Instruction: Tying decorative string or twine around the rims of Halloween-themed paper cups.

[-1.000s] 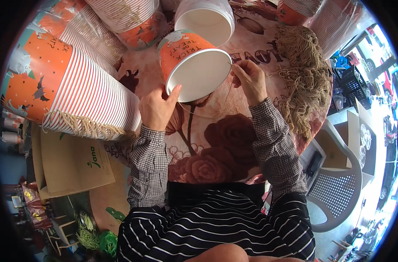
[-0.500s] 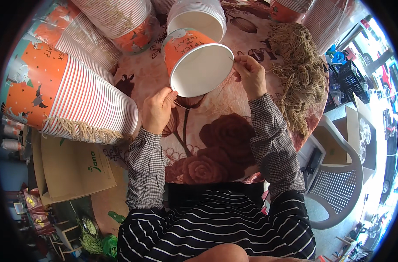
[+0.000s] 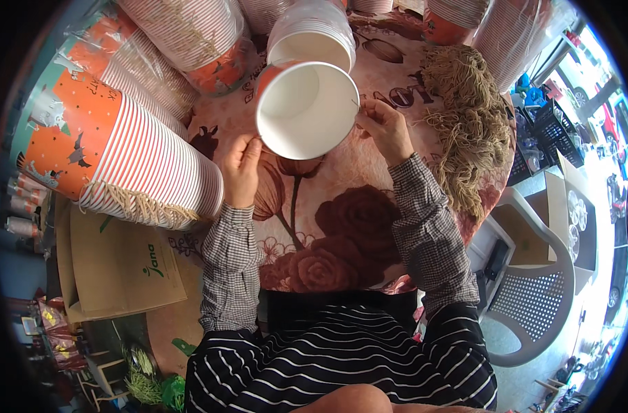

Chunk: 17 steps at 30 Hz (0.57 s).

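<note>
A paper bucket (image 3: 307, 113) is held up in front of me, tilted so that its white inside and round rim face me. My left hand (image 3: 241, 171) is closed in a pinch at the lower left of its rim. At the right side, the fingers of my right hand (image 3: 386, 129) pinch the bucket wall just outside the rim. A short cord end (image 3: 354, 102) pokes through the wall there into the inside. What each set of fingertips grips besides the bucket is too small to make out. Just behind stands a stack of white-lined buckets (image 3: 314, 43) in clear plastic.
A long stack of orange Halloween buckets (image 3: 142, 158) with cord handles lies at left, above a cardboard box (image 3: 124, 265). More bagged stacks line the far side. A heap of tan cords (image 3: 465, 124) lies at the table's right edge, near a grey plastic chair (image 3: 530, 296).
Both hands have tipped the bucket so that its opening faces me more fully, and it has shifted slightly left. Its orange printed side has turned mostly out of sight.
</note>
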Tool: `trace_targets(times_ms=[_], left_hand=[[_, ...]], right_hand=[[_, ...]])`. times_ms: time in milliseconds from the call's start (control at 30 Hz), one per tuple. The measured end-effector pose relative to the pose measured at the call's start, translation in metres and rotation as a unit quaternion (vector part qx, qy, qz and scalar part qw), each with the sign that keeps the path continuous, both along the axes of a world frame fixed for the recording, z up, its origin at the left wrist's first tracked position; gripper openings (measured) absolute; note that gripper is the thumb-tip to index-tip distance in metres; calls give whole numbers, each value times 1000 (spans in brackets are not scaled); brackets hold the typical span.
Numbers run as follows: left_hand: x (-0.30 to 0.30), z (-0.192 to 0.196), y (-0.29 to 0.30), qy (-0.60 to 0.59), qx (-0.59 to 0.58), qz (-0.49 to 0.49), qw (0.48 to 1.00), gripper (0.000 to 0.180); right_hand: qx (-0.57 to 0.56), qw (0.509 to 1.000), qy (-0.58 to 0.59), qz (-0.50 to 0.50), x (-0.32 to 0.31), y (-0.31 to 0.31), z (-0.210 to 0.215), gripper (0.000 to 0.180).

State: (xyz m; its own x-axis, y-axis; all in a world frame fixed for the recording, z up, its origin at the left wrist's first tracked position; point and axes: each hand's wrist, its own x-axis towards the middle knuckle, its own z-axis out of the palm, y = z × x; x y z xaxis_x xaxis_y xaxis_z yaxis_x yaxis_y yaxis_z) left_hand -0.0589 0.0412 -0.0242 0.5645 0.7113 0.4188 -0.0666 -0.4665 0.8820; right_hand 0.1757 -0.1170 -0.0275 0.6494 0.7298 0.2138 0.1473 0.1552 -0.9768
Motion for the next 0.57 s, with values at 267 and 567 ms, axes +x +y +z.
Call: trace_targets(times_ms=[267,567], left_hand=[[0,6,5,-333,-403,-179,833,15],[-12,-1,22,-350,-437,-308,769,23]], right_hand=[[178,957,152,173,-5,-13,13,20],[173,910,189,327,-1,-20,19,16]])
